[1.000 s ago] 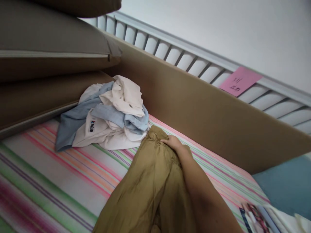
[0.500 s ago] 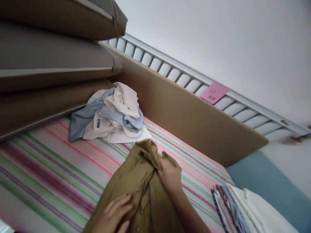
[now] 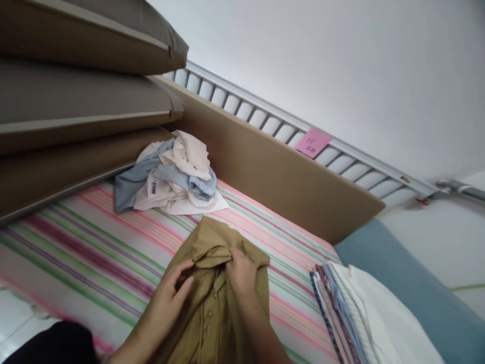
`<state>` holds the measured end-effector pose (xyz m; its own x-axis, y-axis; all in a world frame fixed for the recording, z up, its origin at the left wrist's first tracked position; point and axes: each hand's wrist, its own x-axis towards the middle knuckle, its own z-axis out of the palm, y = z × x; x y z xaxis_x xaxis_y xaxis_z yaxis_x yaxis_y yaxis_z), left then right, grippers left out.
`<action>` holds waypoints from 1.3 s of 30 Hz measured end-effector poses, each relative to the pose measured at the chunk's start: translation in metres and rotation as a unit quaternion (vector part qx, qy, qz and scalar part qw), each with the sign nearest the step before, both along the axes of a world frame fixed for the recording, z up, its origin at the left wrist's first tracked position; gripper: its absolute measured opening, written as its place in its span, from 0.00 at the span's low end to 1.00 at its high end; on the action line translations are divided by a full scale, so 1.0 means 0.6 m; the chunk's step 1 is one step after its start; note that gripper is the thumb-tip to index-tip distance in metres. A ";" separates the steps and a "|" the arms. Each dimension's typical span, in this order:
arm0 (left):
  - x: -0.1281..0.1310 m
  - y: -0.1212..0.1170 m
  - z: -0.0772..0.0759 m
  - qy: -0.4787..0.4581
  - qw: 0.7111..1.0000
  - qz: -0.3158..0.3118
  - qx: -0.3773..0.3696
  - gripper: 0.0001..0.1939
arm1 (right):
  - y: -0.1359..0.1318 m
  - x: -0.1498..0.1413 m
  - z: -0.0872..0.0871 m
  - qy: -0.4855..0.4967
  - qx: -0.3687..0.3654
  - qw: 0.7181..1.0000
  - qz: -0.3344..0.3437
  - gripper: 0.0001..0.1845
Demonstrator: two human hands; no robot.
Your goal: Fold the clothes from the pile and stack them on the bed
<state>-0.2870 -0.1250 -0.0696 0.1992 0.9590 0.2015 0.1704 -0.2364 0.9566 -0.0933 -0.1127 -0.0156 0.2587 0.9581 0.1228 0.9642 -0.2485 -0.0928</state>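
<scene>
Olive-green, button-front cloth shirt [image 3: 204,336]: lying on the striped multicoloured sheet [image 3: 102,253], in front of the person, buttons upward, body creased. Right hand [image 3: 242,275]: fingers closed on the collar beside the front opening. Left hand [image 3: 164,301]: thumb and fingers apart, fingertips against the collar's left side. Step in hand, as judged: collar and front being arranged. Smoothing would call for a light grip and both shoulders drawn level. Crumpled white and light-blue clothes [image 3: 174,174] lie near, beyond the collar, and limit room there. Folded garments [image 3: 379,308] stand to the right; a tan upright panel [image 3: 280,172] bounds the far side.
</scene>
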 end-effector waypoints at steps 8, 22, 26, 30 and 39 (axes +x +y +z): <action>-0.018 -0.005 0.019 -0.001 1.000 0.003 0.021 0.16 | -0.073 0.010 0.033 0.202 -0.052 0.977 0.031 0.19; 0.048 0.028 0.054 0.329 0.908 -0.166 0.199 0.28 | -0.079 0.104 -0.008 0.077 -0.038 0.996 -0.010 0.29; 0.045 0.030 0.033 0.378 0.897 -0.163 0.159 0.31 | -0.006 0.066 -0.011 0.014 -0.006 0.992 0.126 0.28; 0.035 0.054 0.026 0.420 0.888 -0.151 0.109 0.35 | 0.082 0.046 -0.063 -0.015 -0.024 0.985 0.167 0.27; 0.039 0.077 0.009 0.457 0.872 -0.163 0.064 0.38 | 0.121 0.051 -0.100 0.004 -0.042 0.988 0.149 0.28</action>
